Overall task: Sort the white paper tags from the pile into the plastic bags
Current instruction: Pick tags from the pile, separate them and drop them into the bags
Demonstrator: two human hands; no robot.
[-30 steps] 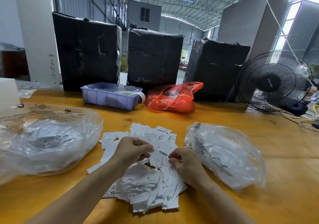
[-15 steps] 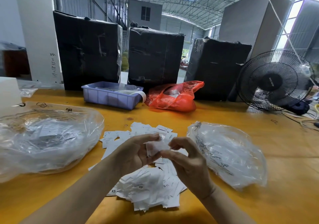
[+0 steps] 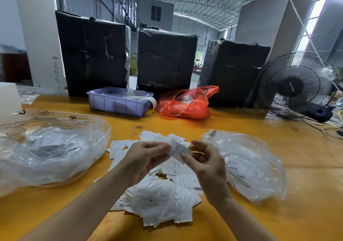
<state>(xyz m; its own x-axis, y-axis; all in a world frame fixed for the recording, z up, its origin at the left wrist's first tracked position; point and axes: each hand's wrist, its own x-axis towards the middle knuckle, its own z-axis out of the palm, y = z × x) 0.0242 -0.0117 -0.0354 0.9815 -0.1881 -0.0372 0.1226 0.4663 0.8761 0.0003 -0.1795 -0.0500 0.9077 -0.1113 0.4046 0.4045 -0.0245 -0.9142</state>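
At the centre of the frame we hold one white paper tag (image 3: 178, 149) up above the pile of tags (image 3: 159, 200), which spreads over the yellow table (image 3: 306, 166) in the lower middle. Our left hand (image 3: 146, 159) pinches the tag's left edge between thumb and fingertips, and our right hand (image 3: 206, 168) pinches its lower right end, the other fingers loosely curled. Some tags in the pile show printed sizes such as XS. A large clear plastic bag (image 3: 50, 151) holding tags lies at the left of the frame, and a second clear plastic bag (image 3: 248, 164) lies just right of the pile, close to our right wrist. Toward the upper middle, at the far side of the table, sit a lavender plastic bin (image 3: 118, 104) and, beside it to the right, a crumpled red plastic bag (image 3: 185, 104). Behind them stand three black-wrapped boxes (image 3: 165, 60), and a black fan (image 3: 295, 85) stands at the right edge.
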